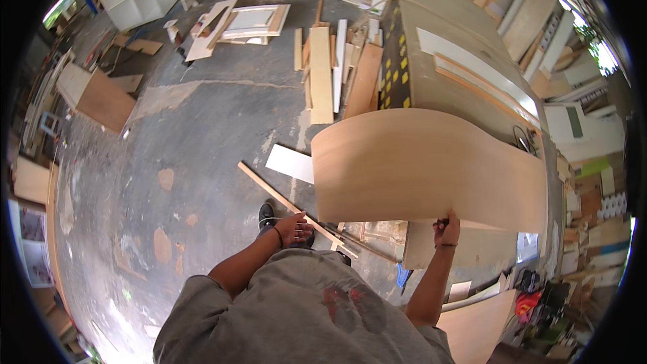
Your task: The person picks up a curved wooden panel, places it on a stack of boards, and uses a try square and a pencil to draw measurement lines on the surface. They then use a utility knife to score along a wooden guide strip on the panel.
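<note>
Through the head view, I see the right hand (446,230) pinching the near edge of a broad, pale-brown, thin wood-like sheet (424,168), its thumb against the face that I look down on and its fingers curled at the edge. The sheet is bowed, its far edge running in a wave, and it lies across the near part of a long, grey-brown desk (426,74), with its left end reaching out past the desk's side over the floor (209,148). I have the left hand (293,229) hanging free in front of the body, its fingers loosely bent and released, above a long, narrow, light-wood strip (269,187) that slants across the floor. A black shoe (268,216) shows just beside that hand. Near the sheet's left end I make out a flat, white rectangular board (286,163) on the floor, partly covered from my angle. Farther along the desk lies a long white panel (465,64), and the desk's left side carries black-and-yellow markings (397,71). Beside those markings I see a group of pale and brown wooden planks (321,74) on the floor.
</note>
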A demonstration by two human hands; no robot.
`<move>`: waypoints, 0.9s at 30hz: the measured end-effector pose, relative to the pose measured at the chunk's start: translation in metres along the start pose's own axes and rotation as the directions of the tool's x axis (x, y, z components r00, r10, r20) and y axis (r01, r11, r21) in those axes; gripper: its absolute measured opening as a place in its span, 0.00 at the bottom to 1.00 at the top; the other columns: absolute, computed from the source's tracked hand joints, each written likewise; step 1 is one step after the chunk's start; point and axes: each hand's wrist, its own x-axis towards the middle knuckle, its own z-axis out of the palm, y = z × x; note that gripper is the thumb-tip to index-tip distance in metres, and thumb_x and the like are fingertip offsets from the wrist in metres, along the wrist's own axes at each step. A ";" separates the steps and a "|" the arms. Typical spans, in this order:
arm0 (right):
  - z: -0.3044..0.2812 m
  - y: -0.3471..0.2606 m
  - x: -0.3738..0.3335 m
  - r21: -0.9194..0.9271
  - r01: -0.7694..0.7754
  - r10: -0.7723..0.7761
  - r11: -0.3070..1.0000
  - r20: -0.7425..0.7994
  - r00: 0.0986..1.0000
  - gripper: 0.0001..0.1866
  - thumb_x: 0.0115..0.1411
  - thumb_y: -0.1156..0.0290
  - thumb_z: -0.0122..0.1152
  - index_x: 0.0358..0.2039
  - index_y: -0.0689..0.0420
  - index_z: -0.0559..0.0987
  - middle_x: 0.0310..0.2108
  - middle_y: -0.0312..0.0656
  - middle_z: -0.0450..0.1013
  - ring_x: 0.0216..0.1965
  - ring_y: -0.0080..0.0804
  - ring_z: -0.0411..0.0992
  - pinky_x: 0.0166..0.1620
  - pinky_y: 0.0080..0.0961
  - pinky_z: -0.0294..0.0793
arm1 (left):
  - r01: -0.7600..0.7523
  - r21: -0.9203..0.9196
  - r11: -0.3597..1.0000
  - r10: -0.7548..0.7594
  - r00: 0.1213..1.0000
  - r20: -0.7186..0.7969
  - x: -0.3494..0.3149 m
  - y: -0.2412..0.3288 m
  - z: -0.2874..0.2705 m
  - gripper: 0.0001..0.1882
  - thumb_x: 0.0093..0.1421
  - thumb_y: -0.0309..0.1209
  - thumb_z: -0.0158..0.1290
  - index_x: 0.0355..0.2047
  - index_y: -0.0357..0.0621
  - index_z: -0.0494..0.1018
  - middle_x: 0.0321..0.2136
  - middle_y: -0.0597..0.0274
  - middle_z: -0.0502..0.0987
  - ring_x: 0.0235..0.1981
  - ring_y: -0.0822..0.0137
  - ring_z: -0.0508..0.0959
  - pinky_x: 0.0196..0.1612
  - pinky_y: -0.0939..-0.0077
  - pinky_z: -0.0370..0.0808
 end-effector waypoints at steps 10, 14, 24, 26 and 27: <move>0.092 -0.045 -0.027 0.207 0.108 -0.143 0.972 0.167 0.975 0.04 0.60 0.68 0.50 0.33 0.53 0.69 0.20 0.31 0.65 0.19 0.19 0.61 0.27 0.26 0.73 | 0.220 -0.060 0.974 -0.196 0.940 0.280 0.014 -0.002 0.039 0.44 0.51 0.68 0.39 0.47 0.35 0.61 0.44 0.50 0.71 0.47 0.53 0.72 0.48 0.57 0.69; 0.125 -0.061 -0.027 0.220 0.114 -0.148 0.969 0.145 0.978 0.04 0.60 0.69 0.50 0.32 0.54 0.68 0.20 0.32 0.64 0.19 0.19 0.61 0.28 0.28 0.76 | 0.207 -0.210 0.956 -0.119 0.922 0.367 0.027 0.008 0.057 0.51 0.49 0.71 0.37 0.53 0.30 0.54 0.49 0.44 0.67 0.51 0.50 0.68 0.52 0.52 0.65; 0.181 -0.116 -0.046 0.369 0.183 -0.293 0.911 0.269 0.918 0.03 0.59 0.73 0.48 0.33 0.57 0.66 0.23 0.34 0.64 0.20 0.20 0.62 0.34 0.34 0.81 | 0.135 -0.599 0.789 0.069 0.950 0.305 0.041 0.047 0.087 0.58 0.47 0.73 0.36 0.57 0.25 0.46 0.52 0.40 0.60 0.53 0.48 0.65 0.55 0.53 0.62; 0.188 -0.120 -0.052 0.376 0.173 -0.293 0.910 0.289 0.911 0.03 0.58 0.74 0.47 0.33 0.57 0.66 0.23 0.34 0.65 0.20 0.20 0.62 0.34 0.34 0.81 | 0.108 -0.755 0.646 0.088 0.973 0.215 0.048 0.061 0.083 0.51 0.52 0.68 0.38 0.56 0.28 0.49 0.50 0.39 0.62 0.52 0.48 0.65 0.54 0.51 0.62; 0.190 -0.121 -0.054 0.349 0.188 -0.300 0.918 0.303 0.904 0.03 0.58 0.74 0.48 0.34 0.57 0.66 0.23 0.34 0.65 0.20 0.19 0.62 0.34 0.34 0.81 | 0.034 -0.791 0.611 0.119 0.984 0.134 0.051 0.067 0.079 0.47 0.53 0.65 0.39 0.55 0.31 0.52 0.48 0.40 0.64 0.50 0.48 0.67 0.53 0.51 0.64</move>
